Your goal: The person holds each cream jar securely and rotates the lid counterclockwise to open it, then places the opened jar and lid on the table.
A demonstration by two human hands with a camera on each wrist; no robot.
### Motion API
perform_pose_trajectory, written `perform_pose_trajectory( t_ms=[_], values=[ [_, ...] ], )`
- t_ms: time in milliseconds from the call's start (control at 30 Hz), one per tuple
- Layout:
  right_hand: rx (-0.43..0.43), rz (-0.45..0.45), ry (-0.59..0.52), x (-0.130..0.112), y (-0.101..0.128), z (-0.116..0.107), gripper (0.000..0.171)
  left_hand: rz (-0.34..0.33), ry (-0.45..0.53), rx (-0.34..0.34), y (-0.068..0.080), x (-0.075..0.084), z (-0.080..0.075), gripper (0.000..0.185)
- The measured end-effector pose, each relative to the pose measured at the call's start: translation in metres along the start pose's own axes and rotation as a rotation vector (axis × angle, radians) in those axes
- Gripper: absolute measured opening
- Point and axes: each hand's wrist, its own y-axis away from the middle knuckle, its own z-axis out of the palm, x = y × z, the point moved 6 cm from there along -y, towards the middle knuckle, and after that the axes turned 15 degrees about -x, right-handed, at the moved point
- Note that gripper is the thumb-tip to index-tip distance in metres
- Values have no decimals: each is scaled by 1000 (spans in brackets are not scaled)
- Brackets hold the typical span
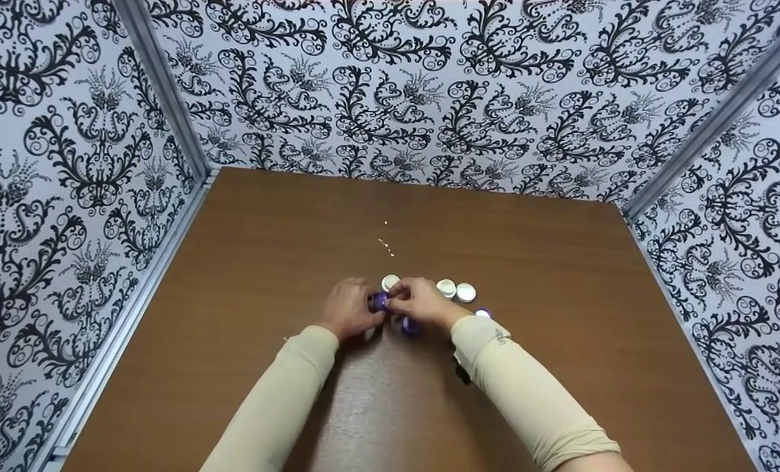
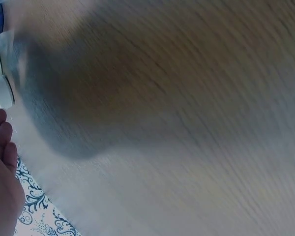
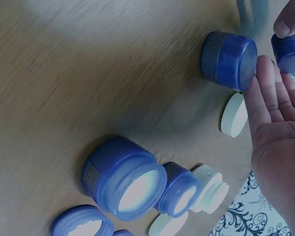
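Near the middle of the table in the head view, my left hand (image 1: 352,307) holds a small blue jar (image 1: 381,301) on its side. Thumb and index finger of my right hand (image 1: 423,301) pinch the jar's right end. In the right wrist view, a thumb lies across the small jar (image 3: 290,51), and the right hand's other fingers extend below it. A larger, closed blue jar (image 3: 228,61) stands close by, with a white lid (image 3: 234,115) beside it. Only the left hand's curled fingers (image 2: 4,140) show at the edge of the left wrist view.
Right of the hands stand a large open blue jar (image 3: 103,162), a smaller open blue jar (image 3: 174,177) and a white jar (image 3: 204,189). A white lid (image 3: 167,224) and an open blue piece (image 3: 78,216) lie nearby. White crumbs (image 1: 387,247) dot the table beyond; patterned walls enclose it.
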Motion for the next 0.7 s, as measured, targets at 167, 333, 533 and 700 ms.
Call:
perform_pose_trajectory(
  t_ms=[167, 333, 533, 700],
  values=[
    [-12, -23, -3, -1, 0, 1, 22, 1, -20, -5, 0, 1, 1, 34],
    [-15, -59, -31, 0, -1, 0, 24, 2, -13, -3, -1, 1, 3, 34],
    [-21, -69, -37, 2, -3, 0, 27, -4, -2, 7, -1, 0, 4, 33],
    [-20, -65, -23, 2, -3, 0, 29, -9, 9, 7, -1, 0, 3, 33]
  ],
)
